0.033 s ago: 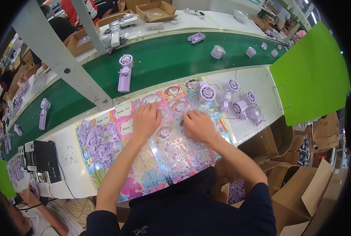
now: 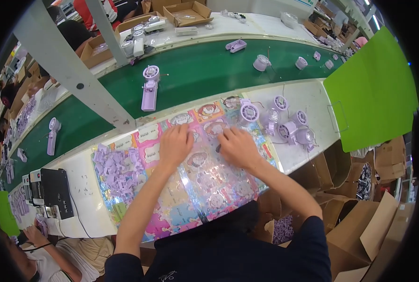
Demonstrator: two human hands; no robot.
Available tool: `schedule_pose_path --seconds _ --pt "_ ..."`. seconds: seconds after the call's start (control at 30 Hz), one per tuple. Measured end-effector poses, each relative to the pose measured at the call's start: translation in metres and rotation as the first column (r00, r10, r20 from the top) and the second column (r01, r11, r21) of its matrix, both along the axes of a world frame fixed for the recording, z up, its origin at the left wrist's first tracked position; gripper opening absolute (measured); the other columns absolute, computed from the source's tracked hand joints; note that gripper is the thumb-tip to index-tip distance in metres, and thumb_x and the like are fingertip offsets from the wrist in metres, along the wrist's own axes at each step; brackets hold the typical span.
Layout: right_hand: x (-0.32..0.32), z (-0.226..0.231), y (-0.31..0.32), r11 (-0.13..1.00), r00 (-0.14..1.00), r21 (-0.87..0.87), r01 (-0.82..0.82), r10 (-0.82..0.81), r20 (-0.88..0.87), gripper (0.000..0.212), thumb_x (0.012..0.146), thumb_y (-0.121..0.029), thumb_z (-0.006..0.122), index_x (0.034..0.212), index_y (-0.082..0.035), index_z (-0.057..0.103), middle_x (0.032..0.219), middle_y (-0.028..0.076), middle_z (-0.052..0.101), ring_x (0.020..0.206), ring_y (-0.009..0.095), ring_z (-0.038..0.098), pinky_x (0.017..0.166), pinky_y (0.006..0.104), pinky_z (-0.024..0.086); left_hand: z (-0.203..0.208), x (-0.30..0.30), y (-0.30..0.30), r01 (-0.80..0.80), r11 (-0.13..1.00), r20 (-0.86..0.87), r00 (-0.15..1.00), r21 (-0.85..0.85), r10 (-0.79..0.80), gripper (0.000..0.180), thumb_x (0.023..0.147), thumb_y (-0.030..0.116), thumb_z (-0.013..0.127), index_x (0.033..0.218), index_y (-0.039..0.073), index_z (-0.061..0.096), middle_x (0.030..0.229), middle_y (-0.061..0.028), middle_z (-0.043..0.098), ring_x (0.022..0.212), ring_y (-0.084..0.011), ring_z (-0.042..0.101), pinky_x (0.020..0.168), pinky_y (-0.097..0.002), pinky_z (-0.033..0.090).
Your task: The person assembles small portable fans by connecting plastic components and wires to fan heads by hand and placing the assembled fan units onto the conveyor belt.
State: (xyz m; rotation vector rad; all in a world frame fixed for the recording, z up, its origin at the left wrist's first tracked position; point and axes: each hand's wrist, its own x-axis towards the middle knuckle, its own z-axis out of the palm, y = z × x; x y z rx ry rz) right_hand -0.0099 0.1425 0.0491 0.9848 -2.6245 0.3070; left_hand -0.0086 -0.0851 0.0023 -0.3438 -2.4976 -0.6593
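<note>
Both my hands rest palm down on a mat of colourful printed sheets under a shiny clear cover (image 2: 174, 185). My left hand (image 2: 176, 144) lies near the middle, its fingers loosely bent and nothing visible in it. A short gap away, my right hand (image 2: 239, 146) rests with fingers slightly bent; no held thing shows, though its palm side is hidden. A heap of small lilac plastic parts (image 2: 117, 169) lies left of my left hand. Beyond my right hand stands a round lilac fan head (image 2: 249, 113) with wires, with several more fan heads (image 2: 289, 129) beside it.
A green conveyor belt (image 2: 195, 75) runs past the bench, carrying a lilac handheld fan body (image 2: 149, 89) and other parts. A metal post (image 2: 73, 70) rises at left. A black box device (image 2: 54, 192), a green panel (image 2: 374, 89) and cardboard boxes (image 2: 355, 235) surround me. A co-worker sits lower left.
The view has shifted very slightly. My hands stay in the same place on the mat.
</note>
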Motion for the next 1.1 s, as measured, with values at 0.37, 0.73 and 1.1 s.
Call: schedule_pose_path --seconds 0.37,0.73,1.1 --pt "-0.282 0.011 -0.02 0.947 0.951 0.217 0.236 -0.179 -0.251 0.022 0.077 -0.014 0.068 0.098 -0.007 0.062 0.096 0.013 0.067 0.099 0.03 0.065 0.078 0.0407 0.054 0.01 -0.006 0.002 -0.009 1.0 0.031 0.999 0.022 0.008 0.017 0.084 0.015 0.067 0.097 0.004 0.066 0.084 -0.0125 0.066 0.079 -0.0315 0.066 0.07 -0.0438 0.053" --pt "-0.365 -0.038 -0.013 0.844 0.849 0.122 0.523 -0.528 0.012 0.041 0.08 -0.021 0.07 0.115 -0.003 0.061 0.119 0.02 0.063 0.113 0.035 0.059 0.095 0.0446 0.05 0.01 -0.009 0.001 0.018 0.999 0.062 0.998 0.042 -0.02 0.013 0.082 0.012 0.067 0.09 0.004 0.062 0.077 -0.0116 0.063 0.07 -0.031 0.064 0.064 -0.0419 0.052" --pt "-0.154 0.034 -0.051 0.949 0.869 -0.076 -0.306 0.312 0.384 0.019 0.079 -0.011 0.062 0.096 -0.008 0.068 0.095 0.014 0.068 0.094 0.035 0.065 0.083 0.0451 0.052 0.0 0.006 -0.01 0.025 0.999 -0.281 0.959 0.025 -0.017 0.051 0.077 0.033 0.079 0.114 0.007 0.057 0.106 -0.014 0.056 0.098 -0.0344 0.056 0.084 -0.0463 0.046"
